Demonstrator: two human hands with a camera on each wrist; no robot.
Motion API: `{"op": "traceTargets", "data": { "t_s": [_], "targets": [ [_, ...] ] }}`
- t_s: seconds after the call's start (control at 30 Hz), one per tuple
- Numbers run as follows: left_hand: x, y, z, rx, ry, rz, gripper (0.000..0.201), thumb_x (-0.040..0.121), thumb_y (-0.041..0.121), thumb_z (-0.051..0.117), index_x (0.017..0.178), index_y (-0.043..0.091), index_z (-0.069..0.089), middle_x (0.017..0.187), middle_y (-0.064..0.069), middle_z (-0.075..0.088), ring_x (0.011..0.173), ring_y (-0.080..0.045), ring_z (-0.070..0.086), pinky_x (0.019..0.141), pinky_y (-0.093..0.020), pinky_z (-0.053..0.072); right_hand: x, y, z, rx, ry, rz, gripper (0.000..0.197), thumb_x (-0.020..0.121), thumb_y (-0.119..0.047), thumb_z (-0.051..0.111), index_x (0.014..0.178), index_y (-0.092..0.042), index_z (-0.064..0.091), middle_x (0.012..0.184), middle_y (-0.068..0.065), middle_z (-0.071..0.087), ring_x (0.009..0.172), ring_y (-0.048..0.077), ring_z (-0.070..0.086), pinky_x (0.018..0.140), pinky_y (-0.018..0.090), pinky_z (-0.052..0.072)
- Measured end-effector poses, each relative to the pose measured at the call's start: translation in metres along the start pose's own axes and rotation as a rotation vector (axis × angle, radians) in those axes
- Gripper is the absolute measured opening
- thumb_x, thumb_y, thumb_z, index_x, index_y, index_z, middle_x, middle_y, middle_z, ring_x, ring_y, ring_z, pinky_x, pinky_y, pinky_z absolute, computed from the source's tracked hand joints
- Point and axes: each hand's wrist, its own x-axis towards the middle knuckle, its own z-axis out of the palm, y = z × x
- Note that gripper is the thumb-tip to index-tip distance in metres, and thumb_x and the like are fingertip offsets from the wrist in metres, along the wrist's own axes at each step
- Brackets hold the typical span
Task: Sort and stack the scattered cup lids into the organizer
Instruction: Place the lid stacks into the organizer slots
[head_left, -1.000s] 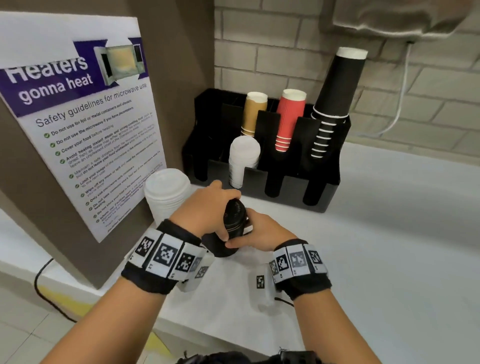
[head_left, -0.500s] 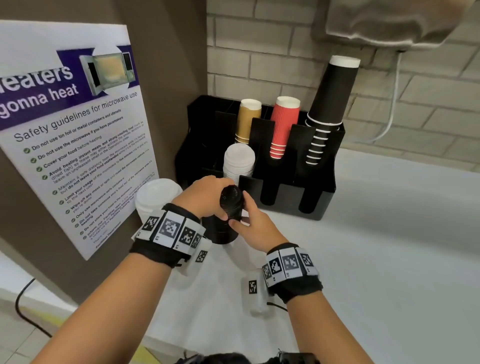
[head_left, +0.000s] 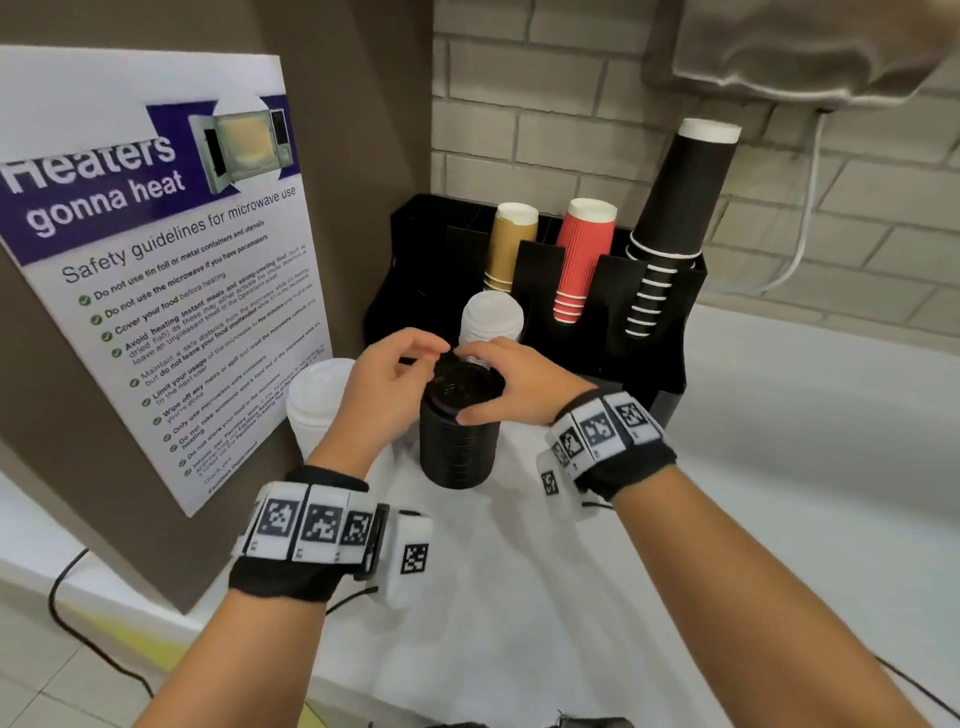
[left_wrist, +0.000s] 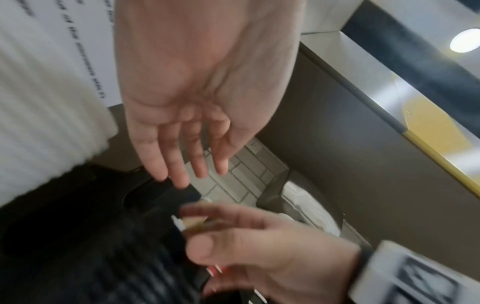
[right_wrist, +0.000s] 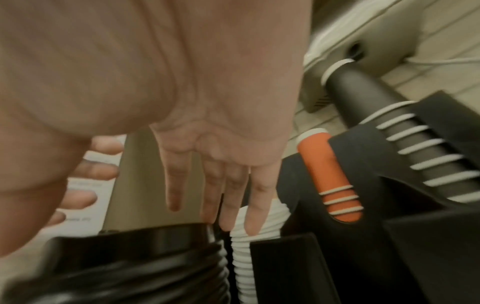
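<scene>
Standing on a white counter (head_left: 779, 493), black lids (head_left: 457, 447) face brick wall (head_left: 545, 130).

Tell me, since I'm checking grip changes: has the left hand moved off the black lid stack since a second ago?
Yes. The left hand has let go of the black lid stack and opened, shifted toward the poster.

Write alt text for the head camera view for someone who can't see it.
Both hands, left hand and right hand, reach over the top of a black lid stack standing on a white counter. Behind it a black organizer holds cups and white lids; a poster hangs at left.
</scene>
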Motion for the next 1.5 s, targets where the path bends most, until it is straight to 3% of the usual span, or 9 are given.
{"op": "traceTargets", "data": {
  "t_s": [0.23, 0.37, 0.5, 0.67, 0.8, 0.9, 1.07, 1.33, 1.5],
  "targets": [
    [-0.020, -0.012, 0.004, -0.151, 0.145, -0.039, 0.038, 0.092, -0.006, 0.049, 0.089, 0.029, 0.062, 0.089, 0.005, 0.061, 0.085, -0.012, 0.060, 0.079, -0.024, 0.047, 0.023, -0.016, 0.001, -0.291, -0.189, -0.023, 0.092, 0.070, -0.040, 0.081, 0.146, -0.030, 0.031, 0.122, 0.007, 0.047, 0.112, 0.024, 0.048, 0.088, 0.033, 0.046],
    [-0.022, -0.011, 0.005, -0.189, 0.192, -0.002, 0.033, 0.090, -0.005, 0.055, 0.094, 0.028, 0.061, 0.094, 0.006, 0.062, 0.094, -0.015, 0.061, 0.085, -0.025, 0.049, 0.027, -0.016, 0.001, -0.291, -0.173, -0.045, 0.087, 0.067, -0.038, 0.082, 0.141, -0.030, 0.037, 0.117, 0.008, 0.048, 0.108, 0.026, 0.051, 0.089, 0.038, 0.049],
    [-0.022, -0.007, 0.005, -0.258, 0.267, 0.050, 0.031, 0.090, -0.005, 0.056, 0.105, 0.022, 0.059, 0.104, 0.007, 0.061, 0.098, -0.005, 0.062, 0.087, -0.019, 0.049, 0.024, -0.014, -0.013, -0.165, -0.062, -0.116, 0.081, 0.066, -0.035, 0.083, 0.136, -0.028, 0.043, 0.111, 0.001, 0.049, 0.100, 0.017, 0.049, 0.077, 0.024, 0.043],
    [-0.023, -0.002, 0.011, -0.373, 0.070, 0.016, 0.074, 0.079, 0.010, 0.077, 0.135, 0.038, 0.039, 0.145, 0.002, 0.043, 0.130, -0.014, 0.047, 0.110, -0.030, 0.039, 0.007, -0.022, -0.046, 0.264, 0.062, -0.197, 0.070, 0.071, -0.025, 0.083, 0.131, -0.031, 0.047, 0.105, -0.016, 0.054, 0.089, -0.013, 0.057, 0.075, 0.007, 0.047],
    [-0.017, 0.004, 0.017, -0.425, -0.017, 0.037, 0.105, 0.065, 0.025, 0.078, 0.153, 0.030, 0.021, 0.153, -0.002, 0.037, 0.129, -0.008, 0.051, 0.106, -0.026, 0.044, -0.004, -0.033, -0.053, 0.496, 0.006, -0.190, 0.064, 0.075, -0.018, 0.081, 0.128, -0.032, 0.048, 0.108, -0.008, 0.062, 0.093, -0.003, 0.064, 0.078, 0.018, 0.052],
    [-0.015, 0.005, 0.021, -0.459, 0.006, 0.082, 0.100, 0.068, 0.020, 0.077, 0.153, 0.024, 0.024, 0.148, -0.007, 0.044, 0.124, -0.001, 0.054, 0.095, -0.017, 0.048, -0.010, -0.032, -0.057, 0.553, -0.018, -0.162, 0.065, 0.076, -0.013, 0.079, 0.131, -0.029, 0.048, 0.116, 0.001, 0.063, 0.102, 0.008, 0.066, 0.082, 0.020, 0.052],
    [-0.011, 0.004, 0.024, -0.477, -0.043, 0.085, 0.102, 0.063, 0.021, 0.081, 0.150, 0.028, 0.030, 0.145, -0.007, 0.048, 0.130, -0.018, 0.052, 0.104, -0.037, 0.047, -0.020, -0.026, -0.063, 0.527, 0.019, -0.142, 0.069, 0.073, -0.016, 0.081, 0.132, -0.032, 0.050, 0.117, -0.002, 0.062, 0.101, 0.008, 0.065, 0.085, 0.019, 0.053],
    [-0.002, 0.009, 0.031, -0.420, -0.024, 0.047, 0.104, 0.062, 0.037, 0.079, 0.149, 0.040, 0.023, 0.153, 0.004, 0.035, 0.130, -0.009, 0.049, 0.101, -0.021, 0.046, -0.008, -0.001, -0.071, 0.447, 0.262, -0.155, 0.063, 0.069, -0.012, 0.084, 0.123, -0.026, 0.054, 0.119, 0.000, 0.061, 0.105, 0.015, 0.063, 0.090, 0.030, 0.053],
    [-0.008, -0.002, 0.019, -0.330, 0.101, -0.004, 0.049, 0.087, 0.023, 0.070, 0.130, 0.034, 0.050, 0.129, 0.011, 0.054, 0.104, 0.005, 0.061, 0.079, -0.009, 0.049, 0.000, 0.056, -0.079, 0.244, 0.489, 0.163, 0.069, 0.065, -0.021, 0.086, 0.124, -0.027, 0.052, 0.101, -0.011, 0.058, 0.092, 0.008, 0.060, 0.082, 0.016, 0.047]
  ]
}}
